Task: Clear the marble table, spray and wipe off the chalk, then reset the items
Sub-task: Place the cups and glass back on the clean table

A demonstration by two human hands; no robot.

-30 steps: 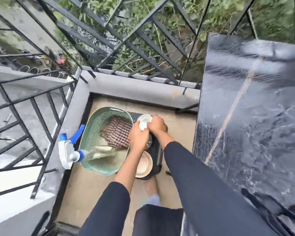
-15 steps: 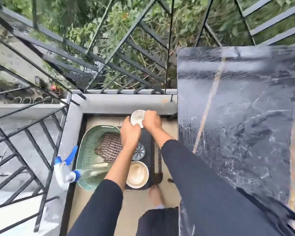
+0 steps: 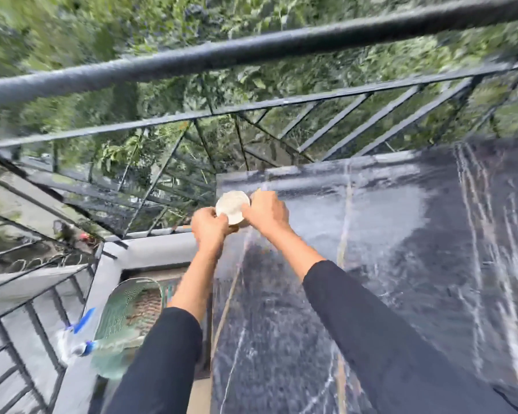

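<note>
Bowl (image 3: pixel 232 206), small and white, pinched at the rim by curled fingers of left hand (image 3: pixel 210 227) and right hand (image 3: pixel 265 212), above the marble desk (image 3: pixel 401 264) at its 11 o'clock corner, close to the edge. Touching or hovering: cannot tell, blur. Risk of sliding off the glossy, streaked top over that edge; shallow rim grip, likely slip.

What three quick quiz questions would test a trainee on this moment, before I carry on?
1. True or false: the left hand and the right hand both hold the white bowl.
2. Where is the bowl? A on the floor; B at the marble table's far left corner; C on a chair.
3. Fill in: the spray bottle lies beside the green ____.
Key: 1 true; 2 B; 3 basket.
</note>
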